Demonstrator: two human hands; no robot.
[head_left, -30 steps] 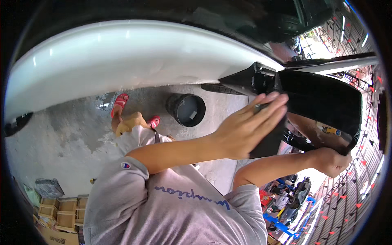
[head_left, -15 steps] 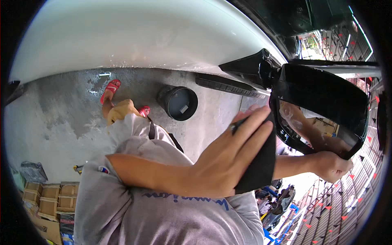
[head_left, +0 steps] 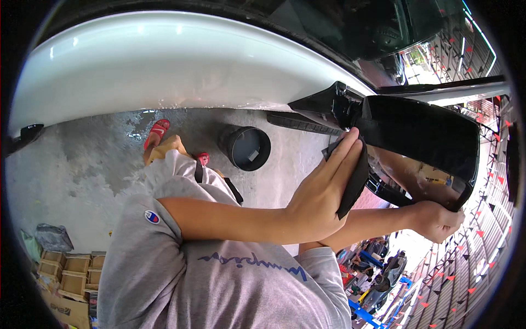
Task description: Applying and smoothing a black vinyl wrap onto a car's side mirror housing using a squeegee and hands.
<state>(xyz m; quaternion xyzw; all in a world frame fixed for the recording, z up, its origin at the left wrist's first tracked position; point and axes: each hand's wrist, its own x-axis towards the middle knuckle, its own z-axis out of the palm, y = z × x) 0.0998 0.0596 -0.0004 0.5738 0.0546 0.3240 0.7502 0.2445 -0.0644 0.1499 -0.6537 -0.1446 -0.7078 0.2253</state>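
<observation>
A black side mirror (head_left: 422, 129) juts out from a white car on a black stalk (head_left: 329, 104). Between the fingers and palm of my left hand (head_left: 323, 189) is a flat, bent black cloth (head_left: 353, 181). My left fingertips reach the mirror's inner end, just beneath the stalk. My right hand (head_left: 435, 219) is curled closed against the mirror's lower outer corner; what its fingers hold, if anything, is hidden. The mirror glass (head_left: 411, 172) reflects part of an arm and some boxes.
The white car door (head_left: 164, 66) spans the top. A black bucket (head_left: 246, 148) holding liquid stands on the wet concrete floor (head_left: 98, 181), near my feet in red sandals. Wooden crates (head_left: 74, 277) are stacked at lower left. Blue metal frames (head_left: 367, 315) stand behind at lower right.
My left hand has brought the cloth closer to the mirror's inner end, its fingers straighter and tilted further upward. My right hand stays at the lower outer corner. The view has shifted slightly.
</observation>
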